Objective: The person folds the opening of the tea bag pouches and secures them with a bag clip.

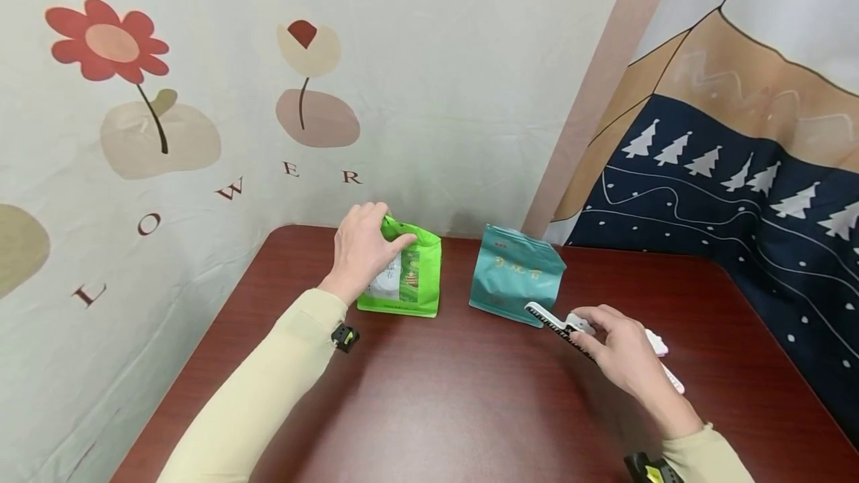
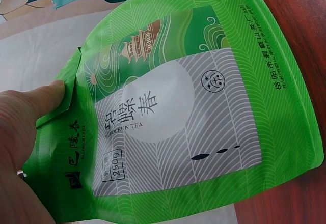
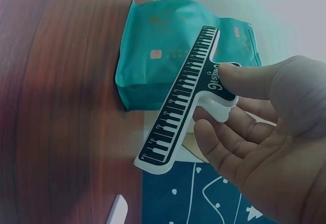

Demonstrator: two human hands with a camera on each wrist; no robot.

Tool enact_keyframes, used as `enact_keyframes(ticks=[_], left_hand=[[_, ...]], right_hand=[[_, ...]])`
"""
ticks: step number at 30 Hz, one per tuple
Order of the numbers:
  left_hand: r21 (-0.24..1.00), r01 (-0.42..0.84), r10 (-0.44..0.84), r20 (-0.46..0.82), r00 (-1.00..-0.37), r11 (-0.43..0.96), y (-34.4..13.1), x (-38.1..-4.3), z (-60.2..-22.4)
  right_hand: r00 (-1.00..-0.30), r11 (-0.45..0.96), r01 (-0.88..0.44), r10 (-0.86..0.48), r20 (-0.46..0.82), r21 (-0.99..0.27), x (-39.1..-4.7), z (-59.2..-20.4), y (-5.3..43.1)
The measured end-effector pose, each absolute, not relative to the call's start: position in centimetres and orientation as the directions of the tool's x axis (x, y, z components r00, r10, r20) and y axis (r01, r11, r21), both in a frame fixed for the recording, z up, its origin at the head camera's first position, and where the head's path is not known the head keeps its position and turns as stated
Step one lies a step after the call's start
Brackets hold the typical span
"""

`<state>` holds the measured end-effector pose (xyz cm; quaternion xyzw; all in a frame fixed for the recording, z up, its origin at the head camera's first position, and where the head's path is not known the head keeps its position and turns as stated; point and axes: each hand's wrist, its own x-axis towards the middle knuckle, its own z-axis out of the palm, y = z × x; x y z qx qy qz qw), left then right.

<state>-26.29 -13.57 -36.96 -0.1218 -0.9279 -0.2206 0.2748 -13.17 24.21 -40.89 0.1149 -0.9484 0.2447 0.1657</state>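
Observation:
My left hand (image 1: 362, 248) grips the top edge of a green tea bag (image 1: 424, 285), thumb in front. In the left wrist view the bag's front reads "Biluochun Tea" and 250g, and its top corner is folded under the thumb. My right hand (image 1: 624, 352) pinches a white bag clip (image 3: 175, 104) with a piano-key print, thumb on its printed tab and fingers behind. The clip is held above the table, in front of a teal tea bag (image 1: 517, 274), which stands upright to the right of the green one.
A second white clip (image 1: 673, 380) lies on the dark red wooden table (image 1: 429, 408), partly hidden by my right hand. Behind the table's back edge hangs a printed cloth (image 1: 456, 95) with flowers, and a navy part with trees at the right.

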Motion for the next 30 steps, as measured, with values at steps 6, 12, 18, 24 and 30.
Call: enact_keyframes(ticks=[6, 12, 18, 24, 30], left_hand=[[0.34, 0.354, 0.108, 0.571, -0.814, 0.871, -13.6, -26.3, -37.0], [0.337, 0.352, 0.108, 0.571, -0.814, 0.873, -13.6, -26.3, -37.0], [0.341, 0.352, 0.103, 0.573, -0.813, 0.872, -13.6, -26.4, -37.1], [0.336, 0.347, 0.107, 0.566, -0.817, 0.875, -13.6, -26.4, -37.1], [0.336, 0.339, 0.105, 0.556, -0.824, 0.879, -13.6, -26.5, -37.1]], right_hand=[[-0.927, 0.841, -0.287, -0.122, 0.354, -0.459, -13.5, -40.6, 23.6], [-0.925, 0.817, -0.298, -0.12, 0.359, -0.494, -13.8, -40.4, 23.0], [-0.925, 0.804, -0.304, -0.122, 0.359, -0.511, -14.1, -40.2, 22.4], [-0.913, 0.798, -0.329, -0.132, 0.385, -0.506, -14.6, -40.2, 21.8], [-0.926, 0.795, -0.312, -0.131, 0.355, -0.52, -15.0, -40.0, 21.2]])
